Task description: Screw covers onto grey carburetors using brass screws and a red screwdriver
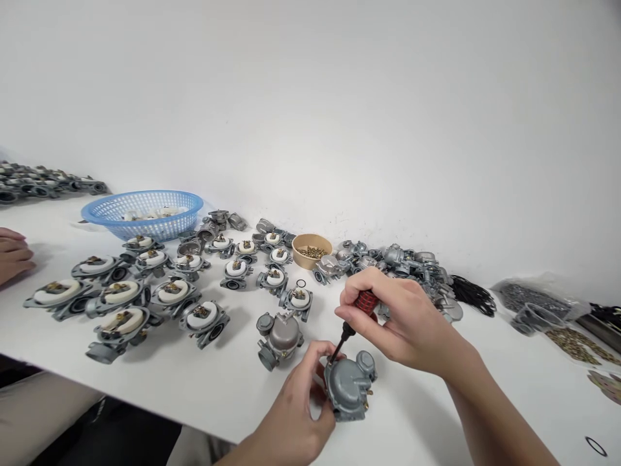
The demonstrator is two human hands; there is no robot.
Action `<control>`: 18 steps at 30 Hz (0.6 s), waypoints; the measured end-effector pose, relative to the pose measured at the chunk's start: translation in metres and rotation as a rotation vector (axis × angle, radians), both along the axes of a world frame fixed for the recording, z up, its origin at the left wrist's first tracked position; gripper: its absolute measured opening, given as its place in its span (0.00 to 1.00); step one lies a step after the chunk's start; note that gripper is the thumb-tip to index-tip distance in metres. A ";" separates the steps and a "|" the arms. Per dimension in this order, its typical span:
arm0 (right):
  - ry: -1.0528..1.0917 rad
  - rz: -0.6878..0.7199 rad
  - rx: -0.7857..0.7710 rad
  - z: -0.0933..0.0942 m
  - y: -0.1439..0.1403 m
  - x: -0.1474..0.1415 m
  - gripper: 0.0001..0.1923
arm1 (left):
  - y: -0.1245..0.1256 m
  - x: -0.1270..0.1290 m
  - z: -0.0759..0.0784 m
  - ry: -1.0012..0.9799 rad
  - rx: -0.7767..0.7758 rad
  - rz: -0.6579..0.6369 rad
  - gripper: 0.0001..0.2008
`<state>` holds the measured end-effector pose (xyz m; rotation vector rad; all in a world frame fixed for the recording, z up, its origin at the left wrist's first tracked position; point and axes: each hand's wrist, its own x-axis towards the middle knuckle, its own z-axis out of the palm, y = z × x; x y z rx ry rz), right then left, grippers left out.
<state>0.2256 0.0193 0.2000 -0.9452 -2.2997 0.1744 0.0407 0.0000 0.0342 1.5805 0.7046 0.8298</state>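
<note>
My left hand grips a grey metal carburetor body near the table's front edge. My right hand is closed around a red-handled screwdriver, whose dark shaft slants down so the tip meets the top left corner of that carburetor. A finished carburetor with a round bowl stands just left of my hands. A small black O-ring lies on the table behind it.
Several open carburetors with white floats cover the white table at left. Behind stand a blue basket, a tan cup of brass screws and a heap of grey castings. Another person's hand rests at far left. Bags of parts lie right.
</note>
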 end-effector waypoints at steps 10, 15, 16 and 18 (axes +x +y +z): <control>-0.007 0.079 -0.024 0.000 0.000 0.002 0.05 | 0.000 0.000 0.000 0.000 -0.033 -0.006 0.24; -0.003 0.197 -0.072 0.006 -0.007 0.005 0.07 | 0.000 -0.002 -0.004 -0.006 -0.011 0.005 0.28; -0.005 0.201 -0.077 0.007 -0.007 0.006 0.10 | 0.000 -0.003 -0.004 -0.004 -0.004 0.000 0.29; -0.006 0.176 -0.057 0.006 -0.006 0.007 0.17 | 0.000 -0.005 -0.004 0.002 0.012 -0.017 0.30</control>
